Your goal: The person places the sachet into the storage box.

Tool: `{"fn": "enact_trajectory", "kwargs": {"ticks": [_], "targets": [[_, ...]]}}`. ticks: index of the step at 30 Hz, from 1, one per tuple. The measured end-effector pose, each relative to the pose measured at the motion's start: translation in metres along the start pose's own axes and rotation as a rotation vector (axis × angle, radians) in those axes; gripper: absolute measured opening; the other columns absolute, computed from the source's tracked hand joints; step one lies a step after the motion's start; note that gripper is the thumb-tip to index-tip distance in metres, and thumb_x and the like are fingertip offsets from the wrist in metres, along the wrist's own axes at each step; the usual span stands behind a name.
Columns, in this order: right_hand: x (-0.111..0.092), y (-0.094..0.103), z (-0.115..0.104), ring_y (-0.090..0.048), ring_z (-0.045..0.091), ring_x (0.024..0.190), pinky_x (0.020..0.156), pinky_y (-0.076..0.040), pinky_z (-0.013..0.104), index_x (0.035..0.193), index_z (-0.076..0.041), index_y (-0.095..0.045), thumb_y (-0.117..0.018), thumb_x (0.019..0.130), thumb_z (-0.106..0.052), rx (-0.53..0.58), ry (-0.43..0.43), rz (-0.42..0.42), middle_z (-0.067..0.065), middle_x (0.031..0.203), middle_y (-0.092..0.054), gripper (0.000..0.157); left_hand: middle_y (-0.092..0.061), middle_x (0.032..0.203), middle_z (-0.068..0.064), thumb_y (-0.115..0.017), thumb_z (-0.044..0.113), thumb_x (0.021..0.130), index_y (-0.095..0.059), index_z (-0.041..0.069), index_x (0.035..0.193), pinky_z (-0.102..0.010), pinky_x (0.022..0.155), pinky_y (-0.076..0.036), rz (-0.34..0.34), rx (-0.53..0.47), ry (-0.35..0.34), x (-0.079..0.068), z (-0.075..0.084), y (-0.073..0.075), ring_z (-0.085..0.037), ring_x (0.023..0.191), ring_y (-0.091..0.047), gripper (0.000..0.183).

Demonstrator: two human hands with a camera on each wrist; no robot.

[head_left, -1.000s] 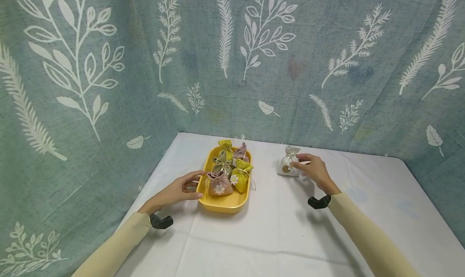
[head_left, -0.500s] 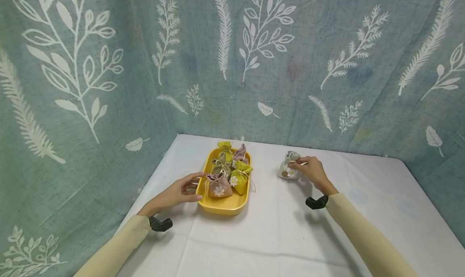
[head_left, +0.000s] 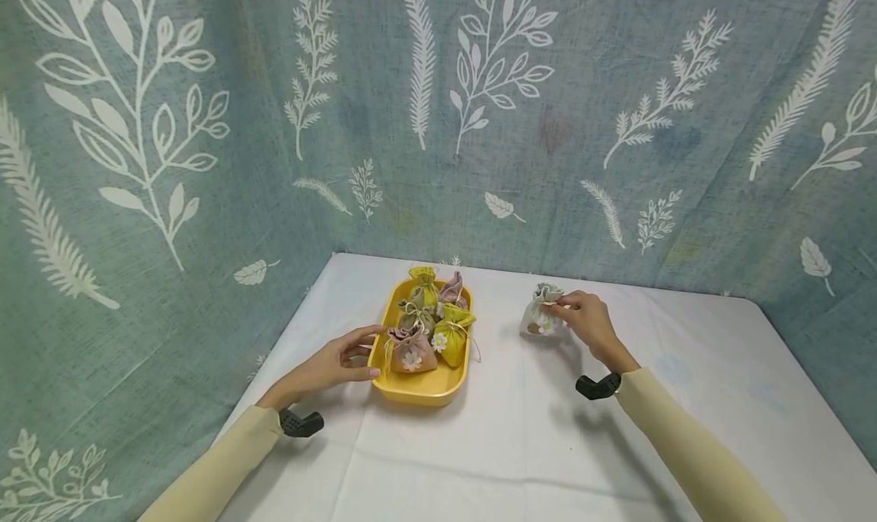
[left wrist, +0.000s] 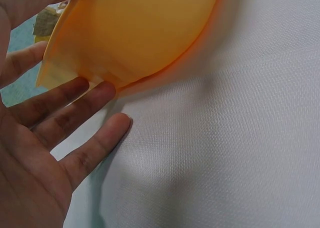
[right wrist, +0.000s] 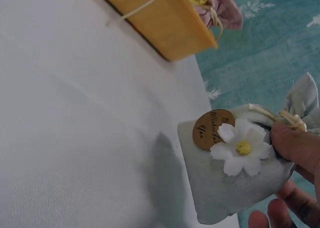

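My right hand (head_left: pixel 593 326) pinches a pale grey drawstring pouch (right wrist: pixel 220 183) near its tied neck, thumb on the front. The pouch bears a white fabric flower (right wrist: pixel 243 148) and a round brown tag (right wrist: pixel 212 130), and tilts close over the white cloth to the right of a yellow tray (head_left: pixel 414 394). On the tray's left side rests my left hand (head_left: pixel 334 367), its fingers fairly straight; in the left wrist view its fingertips (left wrist: pixel 105 90) touch the tray's wall. Inside the tray stand several pouches: two yellow, two pink, including a front pink pouch (head_left: pixel 412 351), and an olive one (head_left: pixel 416 318).
A white cloth (head_left: pixel 479 453) covers the table. Behind and to the left hangs a blue-green curtain (head_left: pixel 384 225) with white leaf prints, meeting the table's back edge. A thin cord (head_left: pixel 477 351) hangs over the tray's right rim.
The grey pouch has tipped and risen slightly, with my right hand's fingers now on its neck. My left hand and the tray have stayed in place.
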State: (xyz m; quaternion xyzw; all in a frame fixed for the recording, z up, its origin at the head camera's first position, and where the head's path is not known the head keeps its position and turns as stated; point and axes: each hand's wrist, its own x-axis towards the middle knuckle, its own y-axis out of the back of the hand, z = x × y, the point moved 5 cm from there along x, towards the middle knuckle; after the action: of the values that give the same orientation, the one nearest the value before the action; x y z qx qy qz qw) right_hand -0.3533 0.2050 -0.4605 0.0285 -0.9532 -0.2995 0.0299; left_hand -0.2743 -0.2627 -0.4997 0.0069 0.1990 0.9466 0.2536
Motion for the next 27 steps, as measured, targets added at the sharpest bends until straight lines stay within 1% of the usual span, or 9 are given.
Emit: {"fn": "enact_trajectory", "kwargs": {"ticks": [2,5,9,11,15,17,23,27], "targets": [[-0.001,0.000,-0.005,-0.062,0.033,0.104,0.086,-0.057,0.049,0.113,-0.003,-0.079,-0.075,0.095,-0.041,0.020,0.011,-0.006,0.014,0.123,-0.066,0.042,-0.045,0.156,-0.001,-0.081,0.028,0.092,-0.040,0.037,0.156,-0.044,0.109,-0.048,0.001,-0.003,-0.004,0.000,0.000,0.000,-0.029,0.135,-0.052,0.076],[-0.004,0.000,-0.015,-0.062,0.029,0.103,0.089,-0.057,0.053,0.112,-0.004,-0.079,-0.075,0.096,-0.041,0.037,0.029,-0.018,0.013,0.121,-0.065,0.040,-0.045,0.156,-0.001,-0.081,0.027,0.092,-0.040,0.036,0.156,-0.045,0.109,-0.048,0.004,-0.003,-0.006,0.000,0.001,0.001,-0.029,0.134,-0.052,0.076],[-0.010,-0.003,-0.029,-0.061,0.026,0.102,0.089,-0.056,0.056,0.107,-0.004,-0.080,-0.075,0.096,-0.037,0.057,0.050,-0.029,0.011,0.118,-0.066,0.035,-0.045,0.156,-0.002,-0.080,0.026,0.093,-0.040,0.036,0.156,-0.046,0.110,-0.047,0.006,-0.002,-0.008,0.000,0.001,0.000,-0.030,0.135,-0.052,0.075],[-0.013,-0.005,-0.036,-0.061,0.025,0.099,0.087,-0.057,0.053,0.103,-0.005,-0.081,-0.076,0.096,-0.034,0.065,0.066,-0.031,0.010,0.115,-0.067,0.030,-0.044,0.157,-0.001,-0.080,0.026,0.093,-0.040,0.036,0.156,-0.047,0.111,-0.046,0.006,0.004,-0.007,-0.001,0.001,0.000,-0.030,0.136,-0.051,0.075],[-0.019,-0.010,-0.050,-0.061,0.023,0.091,0.078,-0.058,0.041,0.093,-0.006,-0.081,-0.077,0.095,-0.027,0.074,0.101,-0.027,0.007,0.108,-0.068,0.022,-0.045,0.156,-0.002,-0.080,0.026,0.093,-0.040,0.036,0.156,-0.047,0.111,-0.046,0.006,0.005,-0.004,0.000,0.000,0.000,-0.030,0.135,-0.051,0.075],[-0.021,-0.012,-0.057,-0.060,0.023,0.088,0.075,-0.057,0.038,0.090,-0.007,-0.081,-0.077,0.094,-0.025,0.072,0.117,-0.024,0.006,0.105,-0.068,0.018,-0.045,0.156,-0.002,-0.080,0.026,0.093,-0.040,0.036,0.156,-0.046,0.110,-0.047,0.006,0.002,-0.003,0.000,0.000,0.000,-0.030,0.135,-0.052,0.075],[-0.027,-0.018,-0.073,-0.058,0.023,0.090,0.074,-0.057,0.041,0.090,-0.008,-0.081,-0.079,0.092,-0.023,0.083,0.143,-0.047,0.006,0.103,-0.068,0.015,-0.045,0.156,-0.002,-0.080,0.027,0.093,-0.040,0.036,0.156,-0.045,0.109,-0.048,-0.005,-0.020,-0.005,0.000,0.001,0.000,-0.030,0.135,-0.051,0.075],[-0.032,-0.022,-0.081,-0.057,0.024,0.090,0.071,-0.056,0.037,0.091,-0.009,-0.082,-0.079,0.092,-0.026,0.098,0.151,-0.068,0.006,0.101,-0.067,0.017,-0.044,0.157,-0.002,-0.080,0.028,0.093,-0.040,0.036,0.156,-0.045,0.109,-0.048,-0.004,-0.020,-0.005,0.000,0.001,0.000,-0.030,0.136,-0.051,0.075]]}}
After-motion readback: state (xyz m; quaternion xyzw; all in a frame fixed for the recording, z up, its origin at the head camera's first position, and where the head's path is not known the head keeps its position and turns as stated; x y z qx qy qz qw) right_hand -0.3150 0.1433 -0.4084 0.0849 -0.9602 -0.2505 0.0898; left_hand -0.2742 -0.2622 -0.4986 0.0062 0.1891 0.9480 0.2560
